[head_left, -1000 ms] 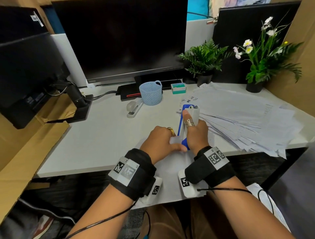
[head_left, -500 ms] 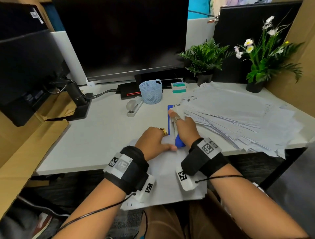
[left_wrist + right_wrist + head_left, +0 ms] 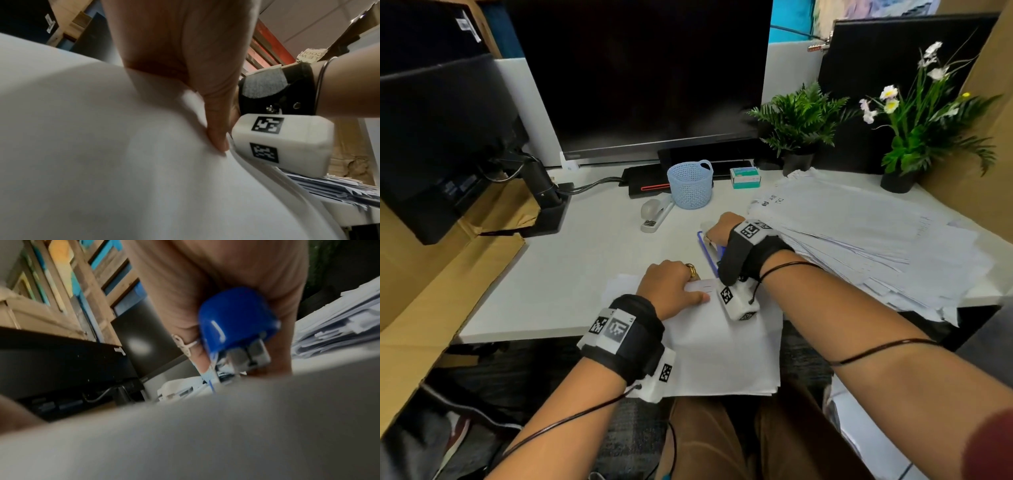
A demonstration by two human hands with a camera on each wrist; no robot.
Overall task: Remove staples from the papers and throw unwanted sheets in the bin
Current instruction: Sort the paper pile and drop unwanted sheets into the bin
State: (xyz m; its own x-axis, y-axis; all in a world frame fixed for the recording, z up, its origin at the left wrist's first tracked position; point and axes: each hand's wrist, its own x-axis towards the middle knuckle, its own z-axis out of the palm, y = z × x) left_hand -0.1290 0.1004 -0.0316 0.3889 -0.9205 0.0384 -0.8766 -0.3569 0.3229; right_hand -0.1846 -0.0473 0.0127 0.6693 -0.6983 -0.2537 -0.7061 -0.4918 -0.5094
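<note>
A stapled set of white papers (image 3: 722,349) lies over the desk's front edge and hangs toward my lap. My left hand (image 3: 674,287) holds its top corner with curled fingers, and the thumb (image 3: 216,129) presses into the sheet (image 3: 102,162). My right hand (image 3: 726,226) is farther back on the desk, just left of the big paper pile (image 3: 859,240). It grips a blue staple tool (image 3: 720,251), whose blue end (image 3: 236,318) sits in the palm with metal parts showing below it. The tool's tip is hidden under the hand.
A light blue basket (image 3: 690,185) stands behind the hands, with a white stapler (image 3: 655,214) to its left and a staple box (image 3: 744,178) to its right. Two potted plants (image 3: 801,120) (image 3: 921,113) stand at the back right. A dark monitor (image 3: 640,75) fills the back.
My right hand has carried the blue tool away from the paper corner, farther back on the desk, and tipped it down from upright. My left hand has stayed on the papers.
</note>
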